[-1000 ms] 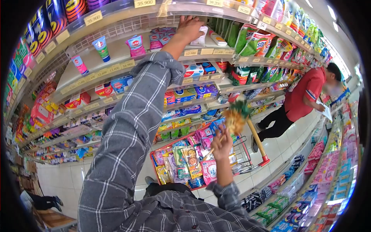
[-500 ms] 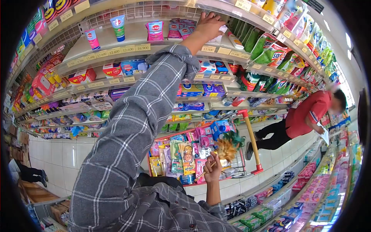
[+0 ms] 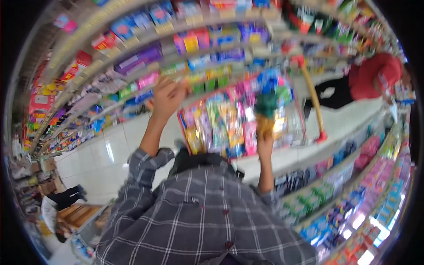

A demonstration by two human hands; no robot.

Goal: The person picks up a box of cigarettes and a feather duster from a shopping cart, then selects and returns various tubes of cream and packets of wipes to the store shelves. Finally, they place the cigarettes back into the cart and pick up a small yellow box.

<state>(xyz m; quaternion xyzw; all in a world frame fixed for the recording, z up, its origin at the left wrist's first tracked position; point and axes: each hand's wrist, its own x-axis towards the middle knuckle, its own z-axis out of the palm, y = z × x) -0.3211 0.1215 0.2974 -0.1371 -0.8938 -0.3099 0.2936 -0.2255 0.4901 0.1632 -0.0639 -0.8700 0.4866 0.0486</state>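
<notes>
My left hand (image 3: 168,98) is raised in front of the lower shelves, left of the shopping cart (image 3: 182,128). Motion blur smears its fingers, and nothing can be made out in it. Over the cart's right part, my right hand (image 3: 265,145) is closed on a duster (image 3: 266,106) with teal and tan feathers. The duster's fluffy end points away from me. Packets in many colours (image 3: 218,117) fill the red-edged cart below and between my hands.
Stocked shelves (image 3: 190,24) run along the far side, more shelves (image 3: 309,194) at the lower right. A person in red (image 3: 373,79) stands beyond the cart's yellow handle (image 3: 313,99). Another person (image 3: 55,205) is at the lower left, near wooden pallets (image 3: 79,215).
My left hand has come down from the upper shelf towards me. The view has tipped downward and blurred. My right hand has turned the duster upright, and the person in red appears higher in view.
</notes>
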